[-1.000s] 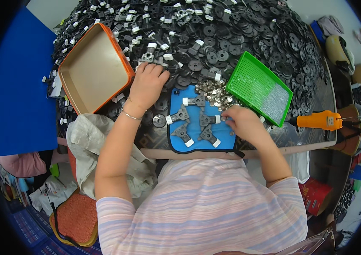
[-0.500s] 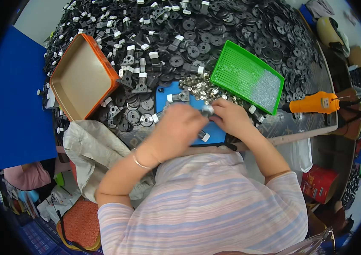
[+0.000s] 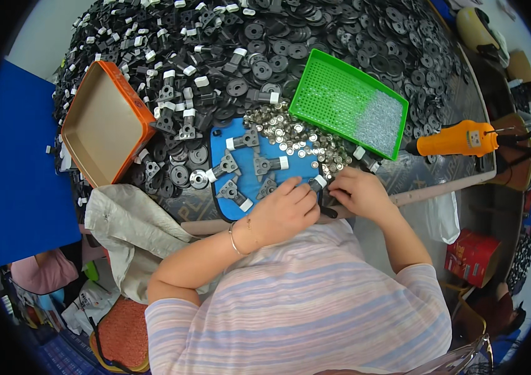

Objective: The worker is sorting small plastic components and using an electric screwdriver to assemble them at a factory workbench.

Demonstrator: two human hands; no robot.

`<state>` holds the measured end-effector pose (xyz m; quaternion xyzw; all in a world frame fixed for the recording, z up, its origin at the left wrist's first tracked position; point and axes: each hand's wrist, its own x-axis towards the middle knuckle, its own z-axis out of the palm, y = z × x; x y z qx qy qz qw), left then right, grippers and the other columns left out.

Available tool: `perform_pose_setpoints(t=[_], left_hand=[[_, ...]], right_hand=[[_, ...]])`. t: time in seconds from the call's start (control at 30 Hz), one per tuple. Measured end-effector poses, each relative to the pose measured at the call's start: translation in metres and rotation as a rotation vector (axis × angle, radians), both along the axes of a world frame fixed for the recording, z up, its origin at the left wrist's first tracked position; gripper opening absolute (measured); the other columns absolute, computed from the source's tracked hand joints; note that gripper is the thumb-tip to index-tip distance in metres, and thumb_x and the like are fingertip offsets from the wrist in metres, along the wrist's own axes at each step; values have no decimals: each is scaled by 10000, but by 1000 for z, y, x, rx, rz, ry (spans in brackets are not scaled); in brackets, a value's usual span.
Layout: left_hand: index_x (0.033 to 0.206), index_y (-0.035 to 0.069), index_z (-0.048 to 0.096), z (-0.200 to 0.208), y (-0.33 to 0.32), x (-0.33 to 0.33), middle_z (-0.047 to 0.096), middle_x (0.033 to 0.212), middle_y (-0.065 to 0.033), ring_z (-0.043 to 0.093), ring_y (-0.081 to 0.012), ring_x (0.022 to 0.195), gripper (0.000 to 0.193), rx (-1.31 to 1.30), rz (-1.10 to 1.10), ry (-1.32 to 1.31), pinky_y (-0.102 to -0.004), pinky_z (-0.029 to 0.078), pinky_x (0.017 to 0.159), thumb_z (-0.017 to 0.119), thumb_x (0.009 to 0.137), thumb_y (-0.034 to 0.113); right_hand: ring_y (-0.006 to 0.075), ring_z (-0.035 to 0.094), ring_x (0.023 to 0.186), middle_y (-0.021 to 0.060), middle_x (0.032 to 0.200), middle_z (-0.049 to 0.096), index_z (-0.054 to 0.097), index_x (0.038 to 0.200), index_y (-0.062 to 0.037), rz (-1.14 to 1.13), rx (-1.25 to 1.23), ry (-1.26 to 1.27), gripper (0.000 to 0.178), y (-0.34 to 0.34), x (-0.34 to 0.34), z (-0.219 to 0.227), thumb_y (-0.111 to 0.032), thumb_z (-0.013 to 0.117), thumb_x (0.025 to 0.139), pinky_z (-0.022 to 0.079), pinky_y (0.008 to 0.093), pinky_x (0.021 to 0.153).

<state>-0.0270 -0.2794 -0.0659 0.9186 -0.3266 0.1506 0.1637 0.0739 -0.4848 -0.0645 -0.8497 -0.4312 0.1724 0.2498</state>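
Observation:
On the blue mat (image 3: 254,182), my left hand (image 3: 287,212) curls its fingers around a black bracket with a white cap (image 3: 318,182), whose other end is hidden. To its right, my right hand (image 3: 360,192) has its thumb and fingertips bent together at the edge of a pile of small round metal pieces (image 3: 297,136). What the fingertips pinch, if anything, is too small to make out. Several similar white-capped brackets (image 3: 270,163) lie spread over the mat; one bracket (image 3: 267,188) is partly covered by my left hand.
A large heap of black brackets and discs (image 3: 253,37) covers the far table. At the left stands an orange-rimmed tray (image 3: 146,128). A green basket (image 3: 325,100) with fine clear pieces sits right of the metal pile. An orange power tool (image 3: 453,140) lies farther right. Cloth (image 3: 121,215) drapes the near-left edge.
My left hand has moved down toward the mat's near edge, uncovering brackets. My right hand has shifted down and right, beside the metal pieces. The whole view has shifted slightly.

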Motion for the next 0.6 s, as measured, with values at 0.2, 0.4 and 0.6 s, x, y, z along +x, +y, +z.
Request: perform_pose_setpoints(t=[0.2,0.4,0.6], left_hand=[[764,78,579,-11,2,2,596,970,-81,550,-247,1012,93,-10,-147,-3,-409,422,952,583,703,148],[744,64,582,-7,4,1,609,1018,-83,545,-254,1056,92,-7,-89,1,-428,410,970,583,701,144],[815,84,579,0,10,-9,597,1059,-65,517,-260,1101,168,-109,220,130,-511,309,1006,654,691,169]], right_hand=[[278,618,773,82,875,608,656,875,-72,-154,132,-72,108,4,2,-4,-71,657,767,504,354,649],[268,612,792,64,902,595,659,873,-80,-116,133,-145,91,38,12,-8,-103,644,786,502,352,652],[240,588,725,58,833,565,665,848,-83,-56,67,-262,98,44,17,-3,-105,670,753,477,342,605]])
